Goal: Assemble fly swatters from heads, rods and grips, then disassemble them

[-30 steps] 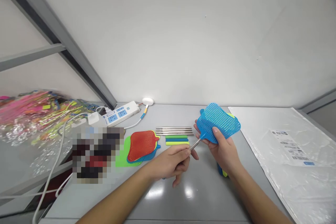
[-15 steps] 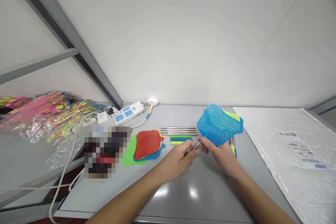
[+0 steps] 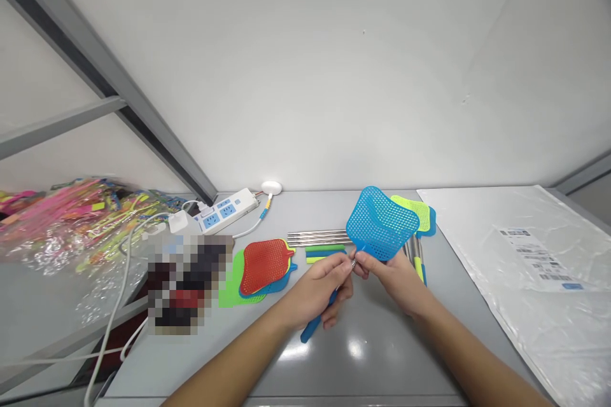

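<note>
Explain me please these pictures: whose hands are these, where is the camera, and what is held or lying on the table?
These are a person's two bare hands, not a machine. All pictures come from one camera worn on the head, looking forward and down. The left hand holds the blue handle; the right hand grips by the neck of the blue mesh head. On the grey table lie coloured mesh heads, metal rods, coloured tubes, a power strip and white packaging.

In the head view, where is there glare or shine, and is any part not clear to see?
Head view: two bright reflections on the grey table; shine on the clear wrapping at left; coarse pixel blocks hide an item beside the green mesh piece; label print too small to read.
</note>
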Available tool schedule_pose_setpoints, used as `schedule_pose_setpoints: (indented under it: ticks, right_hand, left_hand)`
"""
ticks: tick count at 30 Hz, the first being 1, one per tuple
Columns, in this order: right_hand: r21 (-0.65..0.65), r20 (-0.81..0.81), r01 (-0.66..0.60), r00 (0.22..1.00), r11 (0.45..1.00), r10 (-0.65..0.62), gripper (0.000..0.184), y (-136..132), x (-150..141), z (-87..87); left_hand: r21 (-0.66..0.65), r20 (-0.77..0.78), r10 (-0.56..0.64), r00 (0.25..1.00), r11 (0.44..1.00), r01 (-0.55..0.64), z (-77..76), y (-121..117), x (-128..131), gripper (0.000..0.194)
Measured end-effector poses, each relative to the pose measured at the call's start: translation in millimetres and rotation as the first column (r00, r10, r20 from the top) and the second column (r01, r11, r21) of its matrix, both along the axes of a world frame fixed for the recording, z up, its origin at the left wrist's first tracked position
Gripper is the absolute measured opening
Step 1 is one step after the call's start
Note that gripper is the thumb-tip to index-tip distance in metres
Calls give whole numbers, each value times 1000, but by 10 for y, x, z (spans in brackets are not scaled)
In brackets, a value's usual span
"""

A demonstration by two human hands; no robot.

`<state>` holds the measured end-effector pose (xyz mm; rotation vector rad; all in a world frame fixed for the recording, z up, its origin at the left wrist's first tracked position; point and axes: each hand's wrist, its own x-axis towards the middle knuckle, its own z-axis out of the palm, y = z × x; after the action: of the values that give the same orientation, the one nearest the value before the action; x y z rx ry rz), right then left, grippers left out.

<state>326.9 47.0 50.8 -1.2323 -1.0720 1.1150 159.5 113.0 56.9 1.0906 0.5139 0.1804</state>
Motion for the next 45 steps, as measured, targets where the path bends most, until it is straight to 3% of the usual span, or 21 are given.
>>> schedule_pose_setpoints:
  ticks: [7, 16, 25, 28, 32, 34, 38, 43, 45]
  right_hand:
    - [-6, 27, 40, 999, 999, -40, 27, -12, -73, -52]
    - [46, -51, 7, 999, 999, -5, 27, -23, -55, 5]
    - [66, -210, 169, 966, 983, -152, 18, -38, 160, 38]
    - [45, -254, 106, 963, 993, -91, 19, -36, 136, 31]
    - [44, -135, -116, 983, 992, 121, 19, -20, 52, 11]
    - [63, -85, -155, 983, 986, 160, 20, -19, 18, 6]
    - [82, -30, -82, 996, 993, 85, 21, -75, -12, 54]
    - [140, 15, 62, 998, 988, -65, 21, -248, 90, 236]
    - [158, -1, 165, 986, 974, -167, 20, -343, 187, 293]
  left_hand:
    - [24, 24, 0, 1000, 1000, 0, -37, 17, 19, 30]
    - [-165, 84, -107, 991, 979, 120, 38, 61, 2, 28]
    - [-212, 63, -169, 984, 961, 179, 13, 56, -22, 30]
    - [-145, 58, -157, 986, 976, 164, 57, 45, -35, 30]
    - [23, 56, -130, 990, 991, 129, 102, 23, -29, 31]
    - [131, 23, -106, 994, 986, 102, 131, 8, -24, 32]
    - [421, -114, -49, 992, 902, 93, 273, -41, -57, 34]
    - [527, -209, -82, 975, 830, 183, 497, -199, -211, 35]
    - [616, -241, -47, 969, 765, 190, 543, -295, -301, 35]
